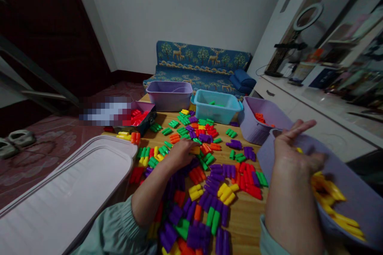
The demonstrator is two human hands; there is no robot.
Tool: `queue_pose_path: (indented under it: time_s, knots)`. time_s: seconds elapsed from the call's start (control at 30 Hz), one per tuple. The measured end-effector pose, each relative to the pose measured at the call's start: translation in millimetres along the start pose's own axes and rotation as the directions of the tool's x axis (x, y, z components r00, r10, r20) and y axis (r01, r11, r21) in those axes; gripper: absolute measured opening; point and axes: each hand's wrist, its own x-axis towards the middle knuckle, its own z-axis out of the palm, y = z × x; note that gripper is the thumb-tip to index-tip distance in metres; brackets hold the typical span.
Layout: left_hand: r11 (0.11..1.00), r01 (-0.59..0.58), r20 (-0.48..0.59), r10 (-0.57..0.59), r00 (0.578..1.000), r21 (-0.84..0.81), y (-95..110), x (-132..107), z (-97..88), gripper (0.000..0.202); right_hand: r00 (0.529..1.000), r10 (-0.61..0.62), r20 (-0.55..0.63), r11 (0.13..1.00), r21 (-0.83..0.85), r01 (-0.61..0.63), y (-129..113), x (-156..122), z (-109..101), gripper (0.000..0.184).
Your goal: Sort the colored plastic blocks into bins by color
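My left hand (182,152) reaches into a spread of coloured plastic blocks (209,175) on a wooden table (248,215). Its fingers are closed on a yellow block (195,150). My right hand (295,145) hovers over the rim of a purple bin (353,195) at the right. That bin holds several yellow blocks (332,193). The right hand's fingers are stretched out and apart, with nothing seen in them.
At the table's far side stand a purple bin (169,95), a blue bin with green blocks (216,106), a purple bin with orange blocks (263,121) and a dark box with red blocks (140,116). A pale closed lid (66,191) lies at the left. A patterned sofa (203,67) stands behind.
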Motion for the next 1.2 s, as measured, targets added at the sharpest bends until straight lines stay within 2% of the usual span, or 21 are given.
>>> queue_pose_path:
  time_s: [0.03, 0.1, 0.2, 0.3, 0.37, 0.4, 0.43, 0.5, 0.57, 0.63, 0.73, 0.83, 0.9, 0.97, 1.03, 1.13, 1.2]
  knots:
    - [1.0, 0.001, -0.013, -0.001, 1.0, 0.009, 0, 0, 1.0, 0.047, 0.997, -0.056, 0.048, 0.991, -0.12, 0.061, 10, 0, 0, 0.014]
    - [1.0, 0.024, -0.053, -0.023, 0.998, 0.006, 0, 2, 1.3, 0.047, 0.978, -0.139, 0.158, 0.919, -0.349, 0.187, 34, 2, 0, 0.017]
    - [0.991, 0.116, -0.135, -0.124, 0.983, -0.068, -1, 4, -2.8, 0.046, 0.917, -0.19, 0.35, 0.682, -0.625, 0.38, 69, 12, 0, 0.021]
    - [0.956, 0.206, -0.266, -0.258, 0.929, -0.209, -4, 6, -8.4, 0.041, 0.824, -0.151, 0.547, 0.312, -0.764, 0.564, 93, 29, -2, 0.021]
    - [0.903, 0.233, -0.327, -0.357, 0.875, -0.362, -8, 7, -10.5, 0.042, 0.756, -0.053, 0.653, 0.011, -0.756, 0.654, 107, 37, -5, 0.017]
    - [0.855, 0.239, -0.319, -0.411, 0.854, -0.461, -10, 7, -11.1, 0.044, 0.733, 0.007, 0.68, -0.136, -0.725, 0.675, 114, 40, -7, 0.015]
    - [0.787, 0.246, -0.282, -0.465, 0.839, -0.566, -11, 7, -11.4, 0.046, 0.722, 0.066, 0.688, -0.271, -0.684, 0.677, 121, 41, -9, 0.016]
    - [0.616, 0.266, -0.16, -0.548, 0.821, -0.741, -11, 8, -11.9, 0.05, 0.739, 0.153, 0.656, -0.49, -0.599, 0.634, 135, 38, -12, 0.022]
    - [0.478, 0.281, -0.068, -0.591, 0.804, -0.832, -10, 8, -12.6, 0.05, 0.776, 0.19, 0.602, -0.638, -0.525, 0.563, 145, 31, -14, 0.03]
    - [0.42, 0.275, -0.043, -0.607, 0.793, -0.865, -7, 7, -13.4, 0.047, 0.793, 0.203, 0.575, -0.715, -0.467, 0.521, 151, 25, -14, 0.035]
    - [0.395, 0.27, -0.034, -0.614, 0.789, -0.878, -5, 7, -14.2, 0.043, 0.795, 0.208, 0.57, -0.717, -0.464, 0.521, 152, 22, -12, 0.036]
    - [0.376, 0.265, -0.025, -0.615, 0.788, -0.888, -4, 8, -15.3, 0.042, 0.801, 0.164, 0.576, -0.62, -0.571, 0.538, 143, 26, -8, 0.032]
    - [0.362, 0.254, -0.024, -0.613, 0.79, -0.897, -3, 8, -15.9, 0.043, 0.798, 0.096, 0.594, -0.517, -0.655, 0.55, 134, 30, -5, 0.028]
    - [0.35, 0.245, -0.022, -0.611, 0.791, -0.904, -3, 8, -15.8, 0.045, 0.794, 0.02, 0.608, -0.466, -0.697, 0.545, 125, 33, -3, 0.027]
    - [0.359, 0.239, -0.029, -0.603, 0.797, -0.902, -3, 8, -14.8, 0.047, 0.799, -0.012, 0.602, -0.522, -0.685, 0.508, 118, 36, -5, 0.026]
    - [0.403, 0.231, -0.054, -0.582, 0.812, -0.885, -3, 7, -13.0, 0.049, 0.817, 0.075, 0.571, -0.659, -0.587, 0.471, 117, 41, -13, 0.022]
    - [0.417, 0.225, -0.063, -0.575, 0.816, -0.881, -3, 7, -12.8, 0.048, 0.825, 0.118, 0.552, -0.706, -0.538, 0.461, 121, 45, -19, 0.028]
